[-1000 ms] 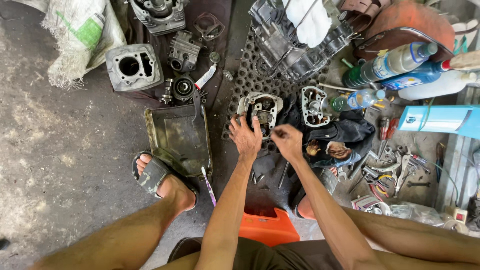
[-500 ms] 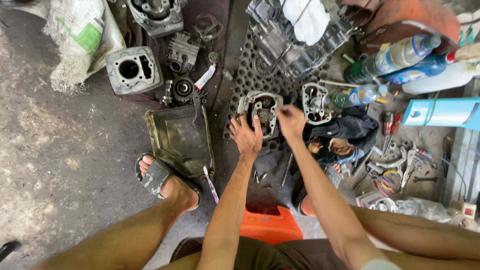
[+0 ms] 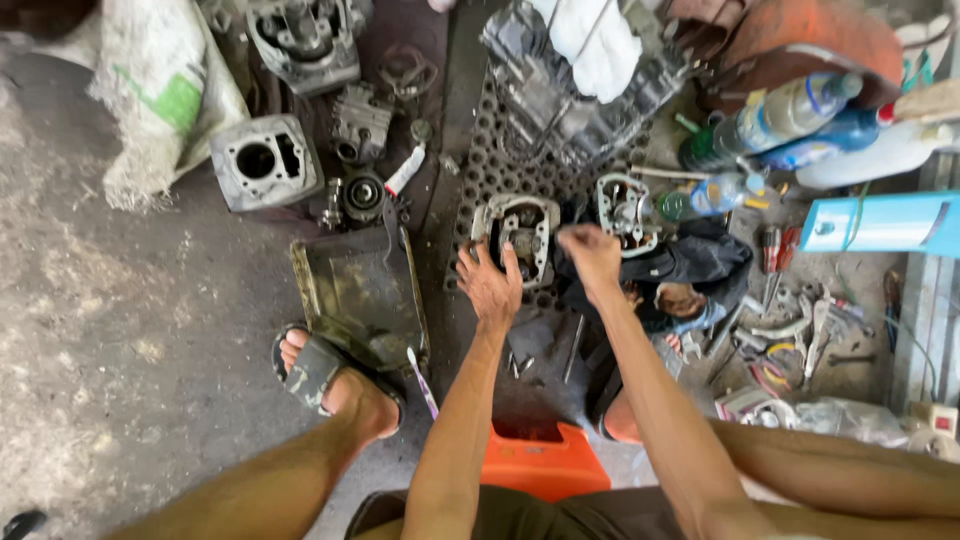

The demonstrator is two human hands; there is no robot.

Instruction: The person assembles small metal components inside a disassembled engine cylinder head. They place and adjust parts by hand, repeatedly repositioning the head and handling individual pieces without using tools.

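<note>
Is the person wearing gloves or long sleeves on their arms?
No. Both arms are bare from the bottom edge of the picture to the fingertips: no gloves, sleeves, watch or rings show on the left hand or the right hand. Some fingertips look smudged dark.

Two cylinder heads are lying on the perforated mat, one (image 3: 520,235) by the left hand (image 3: 490,285) and one (image 3: 625,212) beyond the right hand (image 3: 592,255). One grey cylinder block (image 3: 262,160), one oily metal tray (image 3: 360,295) and one toothbrush (image 3: 422,380) are sitting to the left. At least three plastic bottles are lying at the upper right, the clearest (image 3: 775,115) on top, and one orange stool (image 3: 545,460) is showing below.
</note>
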